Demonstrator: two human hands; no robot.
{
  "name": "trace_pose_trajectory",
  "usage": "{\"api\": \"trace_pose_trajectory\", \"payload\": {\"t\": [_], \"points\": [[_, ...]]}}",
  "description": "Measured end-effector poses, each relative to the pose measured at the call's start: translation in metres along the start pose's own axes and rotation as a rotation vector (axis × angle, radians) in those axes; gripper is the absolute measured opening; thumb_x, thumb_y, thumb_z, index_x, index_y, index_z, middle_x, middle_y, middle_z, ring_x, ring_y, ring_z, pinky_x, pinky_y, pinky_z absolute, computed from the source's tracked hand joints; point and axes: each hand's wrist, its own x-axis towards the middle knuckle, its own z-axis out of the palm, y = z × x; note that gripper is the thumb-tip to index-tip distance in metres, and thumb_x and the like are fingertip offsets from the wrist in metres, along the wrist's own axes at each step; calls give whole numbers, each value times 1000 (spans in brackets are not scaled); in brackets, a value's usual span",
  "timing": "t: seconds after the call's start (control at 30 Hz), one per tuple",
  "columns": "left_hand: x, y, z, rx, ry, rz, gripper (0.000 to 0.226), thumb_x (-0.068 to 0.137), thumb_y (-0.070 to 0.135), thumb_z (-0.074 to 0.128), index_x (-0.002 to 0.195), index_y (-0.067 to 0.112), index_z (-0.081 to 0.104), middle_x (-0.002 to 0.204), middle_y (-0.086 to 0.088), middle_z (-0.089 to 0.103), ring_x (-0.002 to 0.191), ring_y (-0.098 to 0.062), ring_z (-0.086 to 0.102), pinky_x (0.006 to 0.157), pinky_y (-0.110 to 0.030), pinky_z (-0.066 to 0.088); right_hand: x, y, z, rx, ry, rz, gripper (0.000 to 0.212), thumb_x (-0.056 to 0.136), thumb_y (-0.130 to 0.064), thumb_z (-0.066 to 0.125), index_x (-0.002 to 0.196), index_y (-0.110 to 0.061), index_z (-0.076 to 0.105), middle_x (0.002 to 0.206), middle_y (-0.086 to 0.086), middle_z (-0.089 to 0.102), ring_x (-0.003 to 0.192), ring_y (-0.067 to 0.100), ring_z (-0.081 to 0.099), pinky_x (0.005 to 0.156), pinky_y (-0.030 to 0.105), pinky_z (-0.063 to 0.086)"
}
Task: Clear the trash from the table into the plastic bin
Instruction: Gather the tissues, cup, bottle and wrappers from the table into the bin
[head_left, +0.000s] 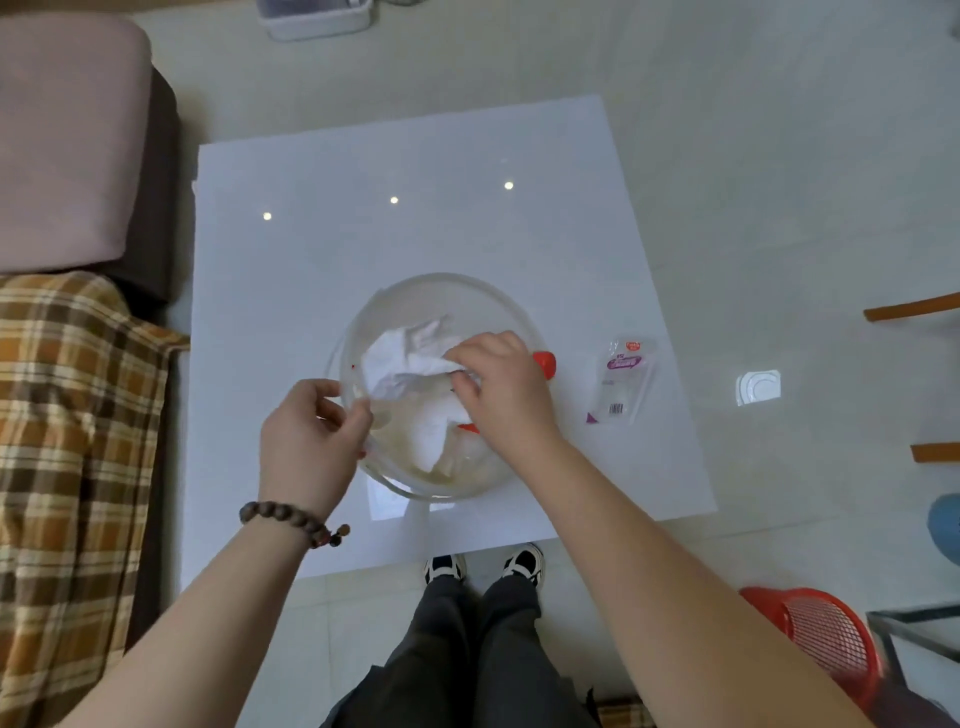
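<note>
A clear round plastic bin stands on the glossy white table, near its front edge. Crumpled white paper lies inside it. My right hand reaches over the bin's right rim and pinches the paper. My left hand grips the bin's left rim. A small red piece shows on the table just beyond my right hand. An empty clear wrapper with purple print lies on the table to the right of the bin.
A sofa with a plaid blanket borders the table's left side. A red mesh basket stands on the floor at lower right. A white box sits on the floor beyond the table.
</note>
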Motion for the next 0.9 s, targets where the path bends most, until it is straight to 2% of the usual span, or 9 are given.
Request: {"api": "trace_pose_trajectory", "payload": {"t": [0.07, 0.13, 0.27, 0.33, 0.43, 0.57, 0.63, 0.73, 0.9], "points": [[-1, 4, 4, -17, -21, 7, 19, 85, 26, 64, 100, 18, 57, 70, -5, 69, 53, -6, 67, 58, -26, 45, 7, 2, 3, -134, -270, 27, 34, 87, -23, 61, 120, -19, 62, 128, 4, 60, 120, 28, 45, 100, 38, 40], [-1, 8, 6, -16, -31, 12, 19, 85, 26, 64, 100, 17, 57, 68, -4, 69, 55, -9, 68, 58, -27, 46, 7, 7, 0, -102, -335, 61, 46, 86, -37, 63, 130, -23, 55, 136, 1, 54, 126, 26, 42, 105, 39, 37], [3, 10, 3, 8, -37, 11, 19, 85, 24, 64, 101, 16, 57, 66, -3, 69, 62, -17, 69, 65, -32, 50, 4, 43, -34, 51, 158, 135, 35, 88, -37, 56, 117, -18, 62, 120, 6, 62, 112, 24, 54, 94, 32, 42], [7, 9, 0, 31, -30, 6, 22, 86, 24, 64, 103, 13, 58, 67, -4, 70, 62, -17, 69, 68, -34, 51, 5, 85, -55, -31, 262, 280, 32, 90, -30, 58, 117, -14, 61, 121, 10, 59, 113, 27, 53, 94, 34, 41], [12, 7, -3, 66, -16, -1, 23, 86, 26, 64, 104, 13, 59, 68, -4, 70, 65, -19, 69, 70, -38, 53, 10, 150, -73, -163, 106, 543, 40, 90, -23, 58, 129, -14, 52, 137, 11, 47, 122, 31, 45, 95, 39, 42], [12, 5, -3, 86, 17, -15, 22, 87, 27, 64, 103, 13, 59, 68, -2, 70, 64, -19, 69, 65, -35, 51, 21, 203, -77, -275, -167, 536, 50, 91, -16, 57, 139, -14, 43, 147, 10, 40, 134, 29, 36, 105, 39, 35], [12, 4, -2, 93, 33, -24, 20, 88, 27, 64, 102, 14, 58, 69, -1, 69, 59, -14, 69, 58, -29, 46, 26, 216, -75, -293, -194, 566, 41, 91, -14, 55, 132, -12, 52, 137, 13, 53, 125, 31, 48, 98, 38, 40], [12, 2, -2, 98, 44, -36, 18, 89, 27, 63, 101, 14, 58, 69, -1, 69, 56, -10, 67, 55, -25, 41, 28, 220, -69, -331, -152, 584, 20, 91, -11, 51, 104, -6, 65, 104, 20, 67, 97, 36, 59, 72, 36, 45], [13, -1, 0, 83, 59, -59, 20, 88, 27, 62, 102, 13, 59, 66, 0, 69, 62, -15, 69, 59, -28, 42, 22, 195, -76, -320, -56, 570, 20, 93, -13, 49, 91, -1, 65, 91, 21, 67, 86, 37, 60, 70, 38, 48]]}}
